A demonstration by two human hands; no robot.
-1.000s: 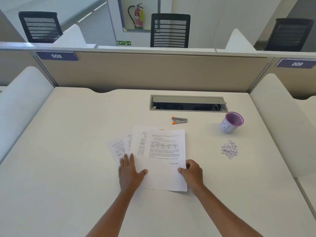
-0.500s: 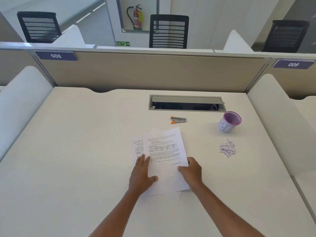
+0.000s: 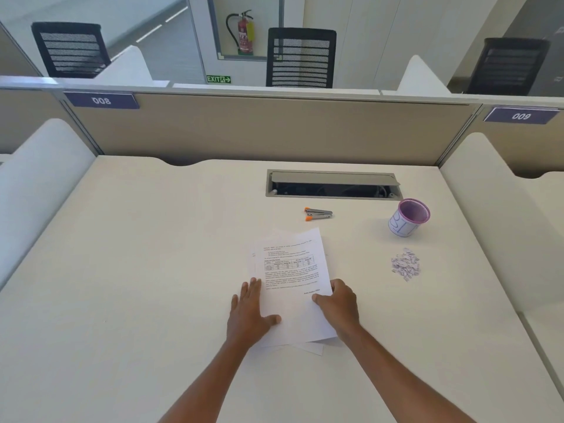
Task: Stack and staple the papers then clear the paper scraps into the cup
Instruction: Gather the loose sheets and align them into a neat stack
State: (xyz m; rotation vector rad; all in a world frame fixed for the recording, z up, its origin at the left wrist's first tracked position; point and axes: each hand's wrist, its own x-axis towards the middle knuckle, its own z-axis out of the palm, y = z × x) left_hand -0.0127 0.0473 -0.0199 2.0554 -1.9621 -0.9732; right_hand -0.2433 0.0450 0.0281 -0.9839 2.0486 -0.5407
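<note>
Several printed white papers (image 3: 293,270) lie in a rough pile in the middle of the desk (image 3: 146,270), with lower sheets peeking out at the left and bottom edges. My left hand (image 3: 248,312) rests flat against the pile's left edge, fingers spread and thumb on the top sheet. My right hand (image 3: 340,306) grips the pile's right edge, thumb on top. A small silver stapler (image 3: 319,213) with orange tips lies beyond the papers. A purple-rimmed cup (image 3: 409,222) stands at the right. A heap of paper scraps (image 3: 406,264) lies in front of it.
An open cable slot (image 3: 332,184) is sunk into the desk behind the stapler. A beige partition (image 3: 274,129) closes the back. White rounded dividers stand at the left (image 3: 39,184) and right (image 3: 488,224) sides.
My left hand has slid right, pushing the fanned-out sheets under the top one into a tighter pile. The right hand has kept its hold on the right edge.
</note>
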